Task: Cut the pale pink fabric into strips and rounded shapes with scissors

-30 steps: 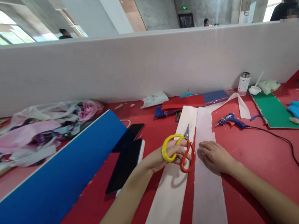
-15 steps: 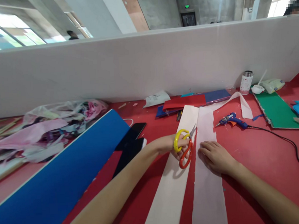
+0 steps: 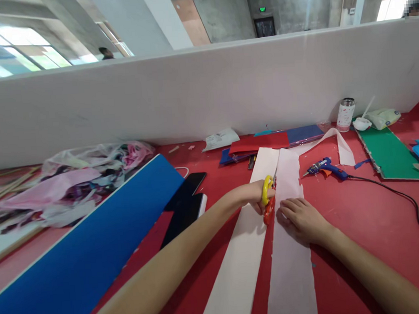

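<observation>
A pair of scissors (image 3: pixel 269 198) with one yellow and one red handle loop is in my left hand (image 3: pixel 258 195), the fingers wrapped round the loops. Its blades point away from me, along the line between a white strip (image 3: pixel 235 265) and a pale pink strip of cloth or paper (image 3: pixel 292 280). The blades are partly hidden, so I cannot tell how far apart they are. My right hand (image 3: pixel 302 220) lies flat on the pink strip, fingers stretched out to the left. At the far end the two strips lie side by side, touching.
A long blue board (image 3: pixel 93 241) slants across the left, beside two dark phone-like slabs (image 3: pixel 185 213). Scraps in clear plastic (image 3: pixel 89 179) lie behind. On the right are a blue glue gun (image 3: pixel 325 167) with its cord, a green board (image 3: pixel 392 156) and a white bottle (image 3: pixel 346 115).
My left hand has moved slightly right and turned the scissors, so the handle loops now appear nearly edge-on. My right hand stays on the pink strip.
</observation>
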Demonstrator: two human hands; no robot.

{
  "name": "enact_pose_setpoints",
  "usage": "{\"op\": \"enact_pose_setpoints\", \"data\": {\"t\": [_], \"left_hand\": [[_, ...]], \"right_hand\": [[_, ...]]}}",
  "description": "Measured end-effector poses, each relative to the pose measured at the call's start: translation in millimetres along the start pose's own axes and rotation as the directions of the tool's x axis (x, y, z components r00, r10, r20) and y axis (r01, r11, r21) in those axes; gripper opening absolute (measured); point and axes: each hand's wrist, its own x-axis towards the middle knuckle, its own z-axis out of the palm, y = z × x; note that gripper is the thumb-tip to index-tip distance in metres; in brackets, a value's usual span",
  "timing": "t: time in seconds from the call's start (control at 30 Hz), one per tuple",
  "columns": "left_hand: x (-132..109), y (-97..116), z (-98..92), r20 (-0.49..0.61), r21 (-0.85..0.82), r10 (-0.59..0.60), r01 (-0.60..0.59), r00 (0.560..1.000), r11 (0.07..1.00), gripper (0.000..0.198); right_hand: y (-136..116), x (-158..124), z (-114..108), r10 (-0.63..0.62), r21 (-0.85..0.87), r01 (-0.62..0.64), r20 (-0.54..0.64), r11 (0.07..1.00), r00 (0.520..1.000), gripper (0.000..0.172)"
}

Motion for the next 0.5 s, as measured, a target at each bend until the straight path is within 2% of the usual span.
{"op": "enact_pose_setpoints", "data": {"t": [0.2, 0.5], "left_hand": [[7.8, -4.1, 2.5, -0.018, 0.067, -0.05, 0.051, 0.999, 0.996, 0.016], [7.5, -9.0, 3.8, -0.037, 0.12, -0.017, 0.022, 0.999, 0.993, 0.017]], "right_hand": [[-0.8, 0.9, -1.3, -0.001, -0.008, 0.001, -0.001, 1.0, 1.0, 0.017], [-0.4, 0.6, -0.2, 0.009, -0.005, -0.009, 0.01, 1.0, 1.0, 0.018]]}}
